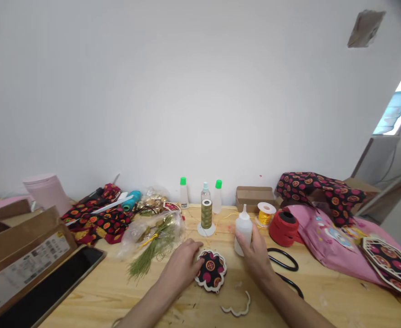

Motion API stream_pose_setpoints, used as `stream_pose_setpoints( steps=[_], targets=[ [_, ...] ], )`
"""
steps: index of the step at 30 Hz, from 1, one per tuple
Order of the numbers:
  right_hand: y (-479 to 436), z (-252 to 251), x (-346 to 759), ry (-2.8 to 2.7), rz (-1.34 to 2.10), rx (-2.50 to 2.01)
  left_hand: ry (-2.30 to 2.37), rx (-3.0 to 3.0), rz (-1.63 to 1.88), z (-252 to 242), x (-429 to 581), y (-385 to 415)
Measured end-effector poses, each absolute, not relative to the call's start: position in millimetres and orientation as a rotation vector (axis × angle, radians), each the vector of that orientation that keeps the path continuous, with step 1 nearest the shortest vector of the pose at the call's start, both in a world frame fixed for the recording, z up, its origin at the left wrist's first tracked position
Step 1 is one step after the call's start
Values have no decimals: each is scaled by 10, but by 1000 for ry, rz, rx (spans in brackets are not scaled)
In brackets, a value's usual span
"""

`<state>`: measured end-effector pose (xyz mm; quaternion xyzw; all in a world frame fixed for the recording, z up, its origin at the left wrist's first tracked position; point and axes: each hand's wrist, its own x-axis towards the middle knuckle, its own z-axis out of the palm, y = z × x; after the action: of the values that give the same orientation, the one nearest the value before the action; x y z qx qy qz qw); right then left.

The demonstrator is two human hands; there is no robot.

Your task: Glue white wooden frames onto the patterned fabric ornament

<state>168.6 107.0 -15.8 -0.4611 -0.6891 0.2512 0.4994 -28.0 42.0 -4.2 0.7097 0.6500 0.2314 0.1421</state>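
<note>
My left hand point(180, 266) rests on the wooden table point(326, 291), fingers curled at the left edge of a flower-shaped wooden piece covered in dark patterned fabric point(211, 270). My right hand point(256, 255) is wrapped round a white squeeze glue bottle point(243, 228) standing upright just right of that piece. A scalloped white wooden frame offcut point(238, 307) lies on the table in front of the piece.
Black scissors point(284, 264) lie right of my hand. Behind are a green thread cone point(206, 216), yellow cord spool point(265, 213), red ribbon roll point(284, 228), small bottles point(184, 192) and a cardboard box point(254, 197). Patterned fabric point(96, 218) and green tassels point(152, 246) lie left, pink cloth point(326, 237) right.
</note>
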Motion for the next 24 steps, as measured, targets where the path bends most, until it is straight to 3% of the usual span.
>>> stream_pose_setpoints(
  steps=[24],
  targets=[
    [1419, -267, 1864, -1705, 705, -1062, 1482, 1920, 807, -179, -468, 566]
  ],
)
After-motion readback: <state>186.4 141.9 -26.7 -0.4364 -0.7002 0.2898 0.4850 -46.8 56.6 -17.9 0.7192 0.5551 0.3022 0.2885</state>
